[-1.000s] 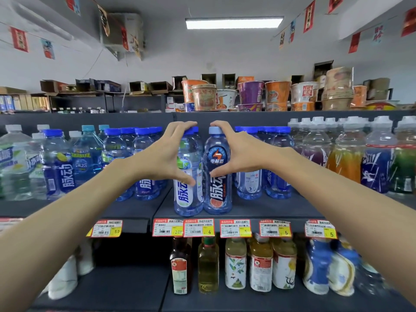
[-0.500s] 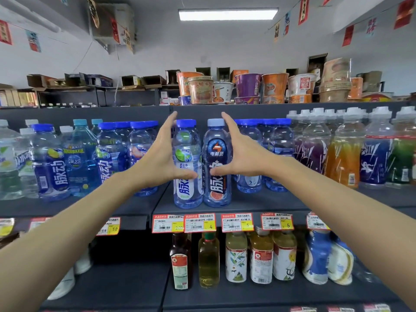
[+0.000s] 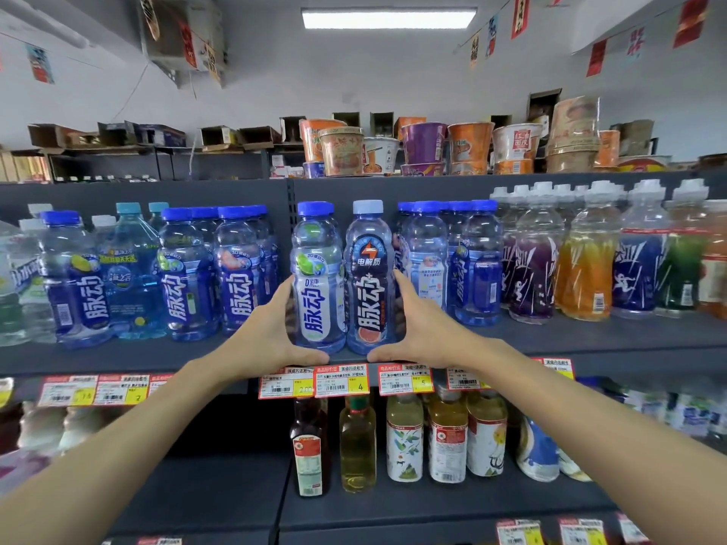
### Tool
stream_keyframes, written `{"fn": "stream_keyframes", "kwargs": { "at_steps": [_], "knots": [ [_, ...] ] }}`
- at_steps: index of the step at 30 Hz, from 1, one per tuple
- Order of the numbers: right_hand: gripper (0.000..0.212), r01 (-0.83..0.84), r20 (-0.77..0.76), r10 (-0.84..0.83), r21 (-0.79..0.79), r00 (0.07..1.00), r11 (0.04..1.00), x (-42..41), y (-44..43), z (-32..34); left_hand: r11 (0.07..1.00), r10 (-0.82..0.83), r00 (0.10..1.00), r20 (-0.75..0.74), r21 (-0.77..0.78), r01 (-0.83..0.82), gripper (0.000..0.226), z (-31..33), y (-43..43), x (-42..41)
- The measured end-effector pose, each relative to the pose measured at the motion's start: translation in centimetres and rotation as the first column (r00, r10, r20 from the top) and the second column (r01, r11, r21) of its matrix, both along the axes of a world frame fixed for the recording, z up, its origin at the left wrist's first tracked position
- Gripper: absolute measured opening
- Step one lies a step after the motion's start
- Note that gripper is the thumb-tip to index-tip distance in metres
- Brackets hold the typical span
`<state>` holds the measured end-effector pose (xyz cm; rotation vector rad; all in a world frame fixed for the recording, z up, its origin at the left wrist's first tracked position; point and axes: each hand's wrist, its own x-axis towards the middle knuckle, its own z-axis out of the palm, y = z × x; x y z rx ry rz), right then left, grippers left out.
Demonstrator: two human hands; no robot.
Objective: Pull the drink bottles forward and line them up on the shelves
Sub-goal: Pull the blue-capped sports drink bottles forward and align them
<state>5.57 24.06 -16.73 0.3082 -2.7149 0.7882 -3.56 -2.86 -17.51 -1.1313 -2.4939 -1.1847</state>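
Two bare forearms are stretched forward from the lower corners. The left hand (image 3: 267,340) is laid against the outer left side of a white-labelled drink bottle (image 3: 318,285), and the right hand (image 3: 427,336) against the outer right side of a dark-labelled drink bottle (image 3: 369,289). On each hand the fingers (image 3: 284,297) are held straight and pressed together, flat on the bottle's flank, while the thumb is spread wide and laid across the front of the base. The two thumb tips are pointed toward each other.

Both bottles are stood upright, touching side by side, at the front edge of the middle shelf (image 3: 157,357). A row of red-and-yellow price tags (image 3: 341,381) is fixed along that edge, just beneath the thumbs. On the lower shelf (image 3: 432,501) a dark sauce bottle (image 3: 310,442), a bottle of yellow liquid (image 3: 357,446) and white-labelled bottles of pale drink (image 3: 446,438) are lined up.

Further back on the middle shelf, blue-capped bottles (image 3: 427,261) are ranged behind and to the right of the bracketed pair, with more blue-labelled bottles (image 3: 189,281) to the left. White-capped bottles of purple, orange and blue drink (image 3: 586,269) are set at the right. Above, instant-noodle cups (image 3: 429,145) are stacked on the top shelf (image 3: 550,178), and a ceiling light panel (image 3: 389,17) is seen beyond — paper pennants (image 3: 519,13) are strung beside it.
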Motion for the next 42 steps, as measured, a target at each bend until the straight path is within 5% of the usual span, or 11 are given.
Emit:
{"fn": "stream_keyframes", "kwargs": {
  "at_steps": [42],
  "knots": [
    [0.126, -0.014, 0.033, 0.016, -0.041, 0.999, 0.999, -0.4, 0.5, 0.0, 0.999, 0.037, 0.998, 0.046, 0.019, -0.038, 0.118, -0.2, 0.1, 0.5]
  ]
}}
